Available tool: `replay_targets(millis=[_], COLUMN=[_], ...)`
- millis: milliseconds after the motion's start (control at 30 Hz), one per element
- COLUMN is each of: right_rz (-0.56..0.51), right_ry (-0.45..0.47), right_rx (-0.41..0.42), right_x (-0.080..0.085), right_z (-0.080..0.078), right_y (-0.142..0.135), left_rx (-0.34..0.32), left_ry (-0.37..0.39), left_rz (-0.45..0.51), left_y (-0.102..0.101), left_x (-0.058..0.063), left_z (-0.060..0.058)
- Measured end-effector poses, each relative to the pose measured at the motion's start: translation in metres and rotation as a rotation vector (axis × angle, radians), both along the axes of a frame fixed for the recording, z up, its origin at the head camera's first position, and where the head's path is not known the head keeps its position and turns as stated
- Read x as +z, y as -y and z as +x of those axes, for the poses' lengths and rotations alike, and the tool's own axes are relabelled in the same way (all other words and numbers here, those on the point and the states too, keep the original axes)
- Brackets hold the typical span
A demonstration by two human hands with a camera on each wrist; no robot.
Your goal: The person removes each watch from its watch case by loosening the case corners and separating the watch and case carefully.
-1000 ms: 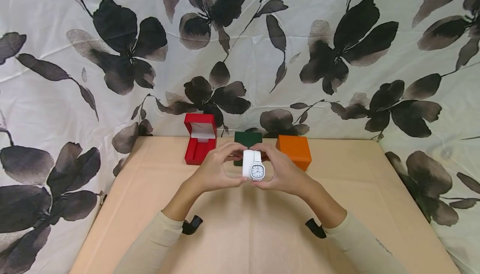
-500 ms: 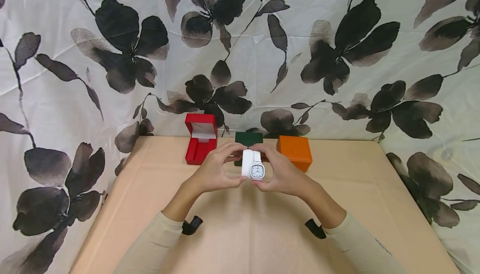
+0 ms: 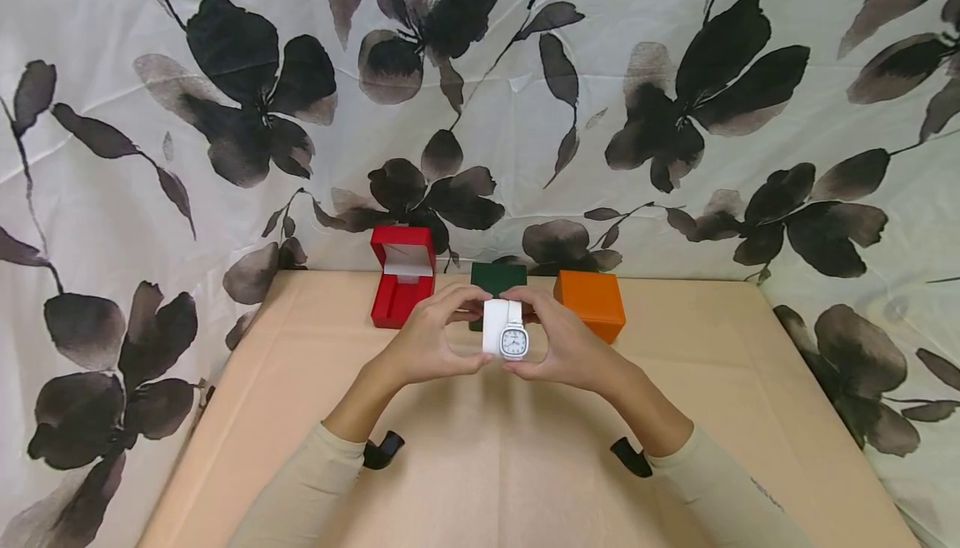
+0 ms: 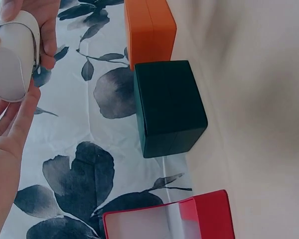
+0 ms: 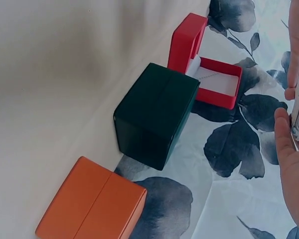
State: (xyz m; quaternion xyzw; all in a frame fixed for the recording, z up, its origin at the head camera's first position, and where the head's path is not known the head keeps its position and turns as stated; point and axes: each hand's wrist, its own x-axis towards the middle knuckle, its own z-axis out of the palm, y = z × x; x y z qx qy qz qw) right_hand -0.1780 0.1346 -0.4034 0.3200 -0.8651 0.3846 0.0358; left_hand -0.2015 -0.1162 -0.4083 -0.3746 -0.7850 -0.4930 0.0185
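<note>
A pale floral cloth (image 3: 510,90) fills the backdrop, big dark blooms all over it, and below it stretches the peach-toned counter (image 3: 500,465). Starting on the left, there's the red box (image 3: 408,300), lid up, pale lining on show. Just beside it comes the left hand (image 3: 429,338), pinching a white cushion (image 3: 492,327) with fingers at the upper end and thumb at the lower.

And here in the middle, the white watch (image 3: 514,340), wrapped round the right part of that cushion and held up above the counter! Its dial (image 3: 513,343) faces the head camera squarely, low on the near side; the strap's length runs upright in that view, climbing from the dial towards the upper fingertips. A neat one: squarish case with rounded corners, pale dial with dark markings, all-white strap. The left wrist camera catches the cushion's smooth, rounded end.

Behind it sits the green box (image 3: 498,276), partly covered by the hands. Across to the right hand (image 3: 567,340), gripping the same bundle, thumb below, fingers above. Finally, furthest right, the orange box (image 3: 589,302), closed, its corner angled forward.
</note>
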Motion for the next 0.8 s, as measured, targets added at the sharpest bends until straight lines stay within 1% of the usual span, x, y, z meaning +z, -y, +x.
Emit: replay_targets(millis=[167,300,600,800], right_rz=[0.024,0.025,0.005,0.001], right_ry=[0.012,0.012,-0.028,-0.026], right_rx=[-0.029,-0.036,-0.021,-0.027], right_x=[-0.003,-0.006,-0.007,-0.004], right_z=[-0.005,-0.009,-0.007,-0.007], right_y=[0.005,0.009,0.013,0.017], left_rx=[-0.022,-0.037,-0.043,-0.015], left_ry=[0.0,0.006,0.017,0.017], left_rz=[0.011,0.02,0.026,0.027], left_y=[0.004,0.007,0.009,0.012], left_x=[-0.003,-0.005,-0.003,0.0], left_z=[-0.008,-0.015,-0.014,-0.012])
